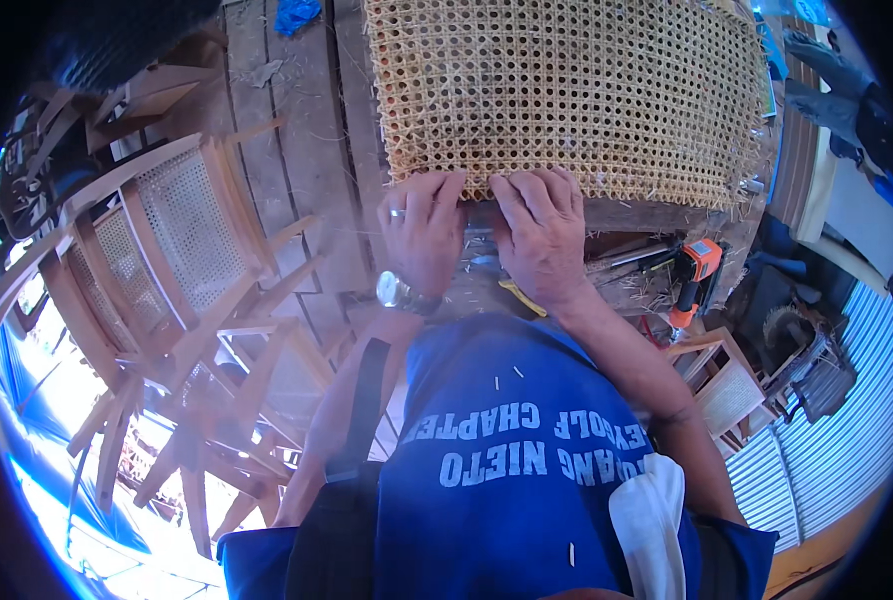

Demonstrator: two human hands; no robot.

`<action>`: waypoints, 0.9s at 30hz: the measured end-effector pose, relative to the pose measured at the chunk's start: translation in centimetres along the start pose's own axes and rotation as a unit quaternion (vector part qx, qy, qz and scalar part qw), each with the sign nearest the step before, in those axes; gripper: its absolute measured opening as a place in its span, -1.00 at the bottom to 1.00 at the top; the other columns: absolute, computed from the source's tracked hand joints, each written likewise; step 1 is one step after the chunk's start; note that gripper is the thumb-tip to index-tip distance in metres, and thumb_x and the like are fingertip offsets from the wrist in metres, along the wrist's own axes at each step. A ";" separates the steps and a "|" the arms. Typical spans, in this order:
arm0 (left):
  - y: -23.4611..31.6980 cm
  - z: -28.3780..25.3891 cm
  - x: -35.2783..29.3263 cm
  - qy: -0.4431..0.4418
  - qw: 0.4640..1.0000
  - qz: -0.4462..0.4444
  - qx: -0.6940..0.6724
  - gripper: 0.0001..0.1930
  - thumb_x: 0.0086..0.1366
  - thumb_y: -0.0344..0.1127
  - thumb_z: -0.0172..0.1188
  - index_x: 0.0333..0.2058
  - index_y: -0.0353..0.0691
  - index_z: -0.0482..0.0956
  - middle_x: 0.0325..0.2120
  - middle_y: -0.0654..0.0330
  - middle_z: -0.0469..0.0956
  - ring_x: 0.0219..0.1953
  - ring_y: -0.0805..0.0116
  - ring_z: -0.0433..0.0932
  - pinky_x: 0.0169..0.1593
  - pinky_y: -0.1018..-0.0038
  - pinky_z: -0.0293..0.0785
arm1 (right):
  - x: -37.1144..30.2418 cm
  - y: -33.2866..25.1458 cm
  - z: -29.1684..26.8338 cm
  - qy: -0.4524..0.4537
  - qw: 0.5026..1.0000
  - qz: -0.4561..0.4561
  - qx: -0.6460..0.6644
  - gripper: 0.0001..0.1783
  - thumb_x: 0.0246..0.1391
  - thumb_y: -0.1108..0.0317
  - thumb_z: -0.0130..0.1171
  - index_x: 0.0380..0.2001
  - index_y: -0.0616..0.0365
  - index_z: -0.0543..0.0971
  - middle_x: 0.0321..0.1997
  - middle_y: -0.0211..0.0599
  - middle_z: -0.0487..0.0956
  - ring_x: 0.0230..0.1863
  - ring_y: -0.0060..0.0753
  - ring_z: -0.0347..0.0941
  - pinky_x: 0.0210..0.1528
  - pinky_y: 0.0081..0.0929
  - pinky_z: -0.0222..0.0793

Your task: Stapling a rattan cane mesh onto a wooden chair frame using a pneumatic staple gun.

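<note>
My left hand (422,240), wearing a silver ring and a silver wristwatch (399,293), and my right hand (542,240) are pressing on pale straw-yellow cane webbing (567,95) showing a regular open-hole weave. I am wearing a blue shirt (507,450) with white lettering. An orange-and-black drill (694,280) is lying over weathered grey-brown planks (297,150).

Stacked wooden chairs with cane backs (182,235) at left, orange cordless drill (695,278) right of centre, small cane-seat chair (729,392) below it, blue scrap (295,14) on plank floor (307,150), corrugated metal sheet (827,440) at lower right.
</note>
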State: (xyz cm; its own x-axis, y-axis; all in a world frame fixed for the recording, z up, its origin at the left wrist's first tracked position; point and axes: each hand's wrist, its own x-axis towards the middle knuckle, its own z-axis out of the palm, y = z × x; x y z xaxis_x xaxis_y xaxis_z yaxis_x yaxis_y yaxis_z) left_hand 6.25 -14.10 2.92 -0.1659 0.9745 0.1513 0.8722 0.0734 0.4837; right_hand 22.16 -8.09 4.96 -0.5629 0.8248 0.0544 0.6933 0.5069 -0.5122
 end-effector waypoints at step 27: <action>-1.8 -2.2 -0.8 -0.005 0.750 -0.512 -0.419 -0.65 0.35 -0.06 0.30 -0.12 -0.19 0.50 -0.33 0.31 0.57 -0.41 0.60 0.50 -0.32 0.67 0.41 | 0.1 1.3 0.9 0.161 0.986 -0.003 0.047 -0.72 -0.09 0.29 0.14 -0.24 0.03 0.57 -0.23 -0.34 0.44 -0.13 -0.27 0.35 0.13 -0.18 0.30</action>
State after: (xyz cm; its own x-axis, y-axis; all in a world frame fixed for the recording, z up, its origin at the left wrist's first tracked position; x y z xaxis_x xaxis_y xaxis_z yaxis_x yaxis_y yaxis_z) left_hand 3.81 -15.49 3.85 -0.5435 0.5009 -0.6736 -0.3059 0.6290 0.7146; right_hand 22.58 -7.62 3.55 -0.3842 0.8663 0.3192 0.6372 0.4990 -0.5873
